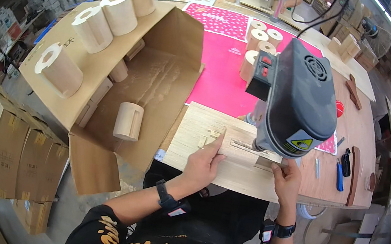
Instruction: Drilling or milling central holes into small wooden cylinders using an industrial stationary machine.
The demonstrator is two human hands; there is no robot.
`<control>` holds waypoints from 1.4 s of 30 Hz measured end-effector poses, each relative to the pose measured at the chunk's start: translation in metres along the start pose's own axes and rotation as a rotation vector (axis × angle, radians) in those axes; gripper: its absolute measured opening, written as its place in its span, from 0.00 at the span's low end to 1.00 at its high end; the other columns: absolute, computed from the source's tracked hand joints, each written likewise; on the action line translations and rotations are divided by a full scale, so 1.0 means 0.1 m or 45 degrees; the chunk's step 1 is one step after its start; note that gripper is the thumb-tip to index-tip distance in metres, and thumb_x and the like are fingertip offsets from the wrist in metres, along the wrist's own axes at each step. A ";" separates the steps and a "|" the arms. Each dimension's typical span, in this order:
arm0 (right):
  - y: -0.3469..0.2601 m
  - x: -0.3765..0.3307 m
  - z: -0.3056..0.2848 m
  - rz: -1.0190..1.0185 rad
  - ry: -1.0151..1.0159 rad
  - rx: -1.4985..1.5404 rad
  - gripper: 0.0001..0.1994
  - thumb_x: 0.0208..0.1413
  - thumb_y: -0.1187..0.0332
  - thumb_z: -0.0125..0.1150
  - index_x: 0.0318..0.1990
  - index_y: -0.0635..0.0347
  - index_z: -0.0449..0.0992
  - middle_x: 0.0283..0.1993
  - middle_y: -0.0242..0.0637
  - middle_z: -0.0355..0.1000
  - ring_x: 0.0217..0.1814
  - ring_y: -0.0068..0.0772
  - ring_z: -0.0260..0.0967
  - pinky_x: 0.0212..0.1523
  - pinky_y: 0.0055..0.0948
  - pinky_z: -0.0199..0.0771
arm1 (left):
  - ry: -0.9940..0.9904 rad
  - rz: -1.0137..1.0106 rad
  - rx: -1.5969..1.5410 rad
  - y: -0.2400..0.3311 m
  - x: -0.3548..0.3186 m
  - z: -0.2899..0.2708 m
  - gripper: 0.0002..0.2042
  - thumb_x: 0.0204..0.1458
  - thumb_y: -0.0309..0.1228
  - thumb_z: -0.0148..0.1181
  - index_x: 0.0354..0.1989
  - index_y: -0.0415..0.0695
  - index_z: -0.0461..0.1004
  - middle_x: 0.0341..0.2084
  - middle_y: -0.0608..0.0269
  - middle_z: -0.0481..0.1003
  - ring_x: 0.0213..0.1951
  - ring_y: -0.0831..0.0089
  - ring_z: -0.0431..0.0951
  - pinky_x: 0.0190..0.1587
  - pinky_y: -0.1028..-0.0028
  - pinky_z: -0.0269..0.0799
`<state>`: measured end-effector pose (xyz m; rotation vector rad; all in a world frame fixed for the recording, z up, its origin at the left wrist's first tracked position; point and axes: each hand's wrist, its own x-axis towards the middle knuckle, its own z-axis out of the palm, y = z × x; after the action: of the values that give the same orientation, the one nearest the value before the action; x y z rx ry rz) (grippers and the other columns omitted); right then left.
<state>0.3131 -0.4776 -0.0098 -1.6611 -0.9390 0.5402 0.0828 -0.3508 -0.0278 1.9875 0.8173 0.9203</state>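
Note:
A pale wooden piece (239,153) with a long narrow slot in its top lies on the light wooden board (186,159), under the head of a dark grey electric machine (303,98). My left hand (202,165) presses its thumb and forefinger against the left end of the piece. At the right end, my right hand (287,180) grips it with the thumb in front; the other fingers are partly hidden. The machine's head covers the back of the piece and most of the tool. Small wood scraps (208,137) lie beside my left fingertips.
An open carton (167,76) on the left holds a slotted wooden cylinder (128,121); more cylinders (93,28) stand along its flap. Others (258,39) stand on the pink sheet (217,82). A blue-handled tool (339,175) lies right. Across the table is another person's arm (293,1).

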 end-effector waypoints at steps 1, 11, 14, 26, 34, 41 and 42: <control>0.01 -0.01 0.02 0.068 -0.006 -0.059 0.21 0.57 0.82 0.57 0.59 0.67 0.68 0.45 0.35 0.76 0.47 0.23 0.73 0.47 0.23 0.71 | 0.030 0.017 0.065 -0.02 -0.01 0.02 0.30 0.54 0.25 0.63 0.66 0.37 0.62 0.43 0.45 0.77 0.43 0.54 0.80 0.44 0.67 0.76; -0.50 0.20 -0.16 0.021 -0.003 -0.248 0.20 0.65 0.69 0.53 0.62 0.69 0.67 0.46 0.36 0.72 0.44 0.22 0.70 0.47 0.26 0.72 | 0.107 0.224 0.478 -0.08 -0.05 0.11 0.38 0.48 0.32 0.69 0.66 0.32 0.57 0.37 0.44 0.76 0.36 0.51 0.80 0.34 0.62 0.77; -0.94 0.60 -0.28 -0.429 0.268 0.018 0.21 0.72 0.58 0.41 0.61 0.65 0.69 0.34 0.31 0.69 0.33 0.19 0.64 0.34 0.22 0.67 | 0.001 0.117 0.518 -0.07 -0.04 0.12 0.37 0.47 0.31 0.68 0.64 0.31 0.58 0.39 0.43 0.76 0.42 0.53 0.80 0.34 0.64 0.78; -0.93 -0.06 -0.13 -1.112 0.253 -0.349 0.07 0.53 0.68 0.61 0.29 0.63 0.77 0.24 0.38 0.67 0.23 0.39 0.64 0.24 0.34 0.61 | 0.146 0.212 0.545 -0.12 -0.01 0.14 0.35 0.47 0.33 0.70 0.61 0.32 0.62 0.29 0.50 0.76 0.29 0.55 0.79 0.29 0.63 0.75; -0.55 0.01 -0.11 -1.185 0.145 -0.596 0.08 0.47 0.76 0.65 0.36 0.61 0.79 0.33 0.44 0.72 0.30 0.41 0.71 0.31 0.31 0.71 | 0.001 0.123 0.574 -0.11 -0.02 0.11 0.37 0.45 0.32 0.70 0.63 0.30 0.60 0.35 0.47 0.76 0.36 0.54 0.80 0.31 0.66 0.77; -1.70 0.93 -0.39 -0.301 0.151 -0.212 0.12 0.64 0.65 0.57 0.38 0.68 0.77 0.30 0.36 0.74 0.30 0.22 0.67 0.30 0.23 0.66 | 0.006 0.198 0.600 0.00 -0.02 0.30 0.36 0.46 0.33 0.69 0.62 0.29 0.60 0.35 0.46 0.76 0.36 0.55 0.80 0.30 0.65 0.77; -1.71 1.01 -0.38 -0.407 0.160 -0.392 0.12 0.64 0.64 0.58 0.38 0.68 0.77 0.29 0.35 0.73 0.28 0.22 0.65 0.30 0.23 0.65 | -0.019 0.193 0.624 0.03 -0.03 0.35 0.36 0.46 0.32 0.69 0.62 0.28 0.60 0.35 0.46 0.76 0.36 0.54 0.80 0.30 0.65 0.77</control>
<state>0.3483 -0.4037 0.1749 -1.7445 -1.2103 0.0756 0.1107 -0.3677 -0.0413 2.5043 0.9626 0.8440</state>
